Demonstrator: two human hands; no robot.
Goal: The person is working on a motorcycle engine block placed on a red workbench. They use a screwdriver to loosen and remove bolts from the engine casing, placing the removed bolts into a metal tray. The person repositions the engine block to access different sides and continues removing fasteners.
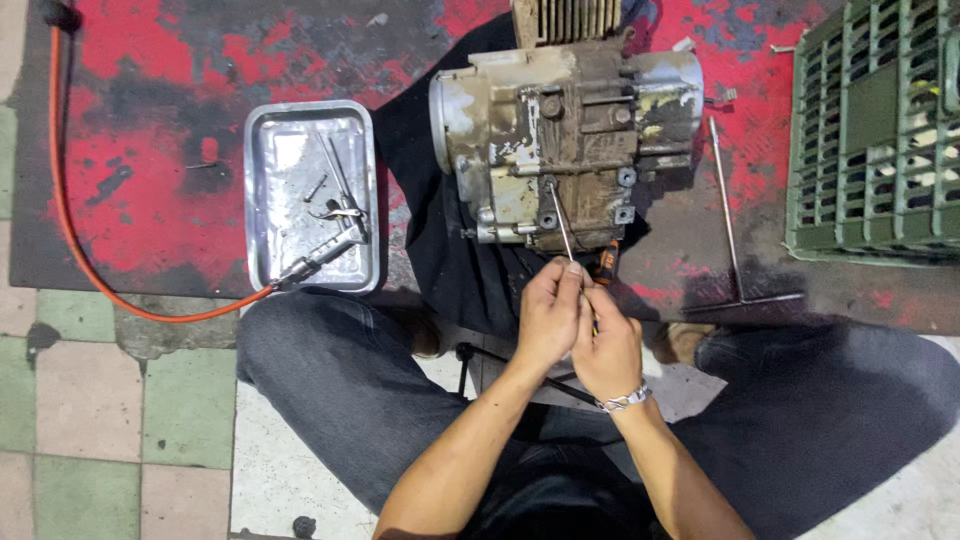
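A dirty metal engine case (560,150) lies on a black cloth (440,250) on the red and black mat. My left hand (548,315) and my right hand (607,350) are closed together around the handle end of a long thin screwdriver (561,225). Its shaft slants up to a bolt on the near side of the engine case. An orange and black handle part shows just above my right hand. A metal bracelet sits on my right wrist.
A shallow metal tray (268,190) at the left holds an air blow gun (325,250) with an orange hose (75,240) and small parts. A long T-handle wrench (730,230) lies at the right. A green plastic crate (880,130) stands far right. My knees flank the work.
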